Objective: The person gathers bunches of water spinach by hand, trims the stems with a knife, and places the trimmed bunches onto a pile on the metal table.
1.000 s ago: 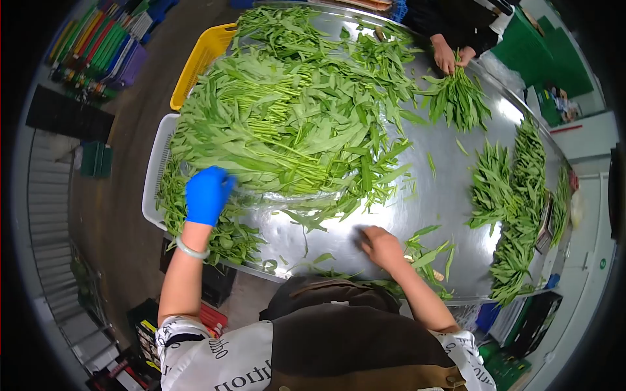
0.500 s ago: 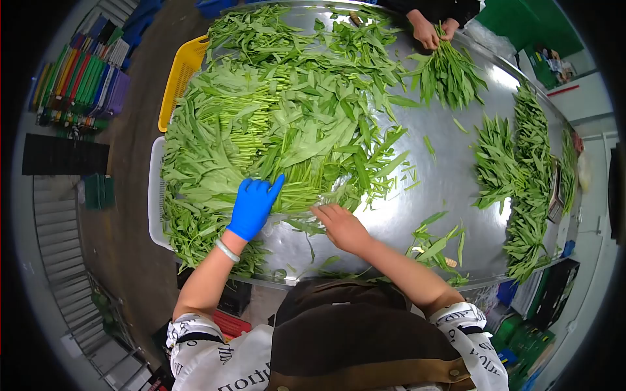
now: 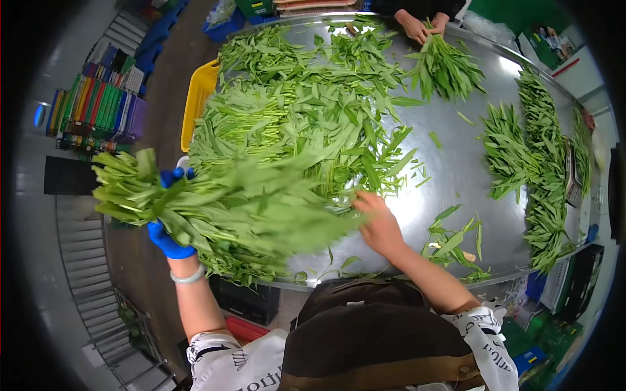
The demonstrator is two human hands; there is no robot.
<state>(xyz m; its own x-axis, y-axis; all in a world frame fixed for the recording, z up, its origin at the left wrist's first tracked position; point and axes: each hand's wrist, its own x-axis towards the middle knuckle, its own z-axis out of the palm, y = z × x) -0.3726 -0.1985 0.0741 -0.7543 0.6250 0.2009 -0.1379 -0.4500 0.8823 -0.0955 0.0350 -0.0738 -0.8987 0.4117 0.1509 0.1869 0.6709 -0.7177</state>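
Observation:
My left hand, in a blue glove, is wrapped round a large bunch of water spinach and holds it up over the table's left side. Cut stem ends point left, and the leaf tips, blurred by motion, spread right. Near those tips is my bare right hand, fingers curled together; what they hold, if anything, is hidden. Behind the bunch lies a broad pile of water spinach with stems in rows. Short cut stem pieces lie right of the pile.
Across the metal table, a co-worker's hands hold another bunch. Tied-looking bundles line the right side. Loose leaves lie near the front edge. A yellow basket stands at the left edge.
My left hand has taken hold of a bunch and lifted it leftward from the pile. My right hand has shifted slightly right. The view has moved a little.

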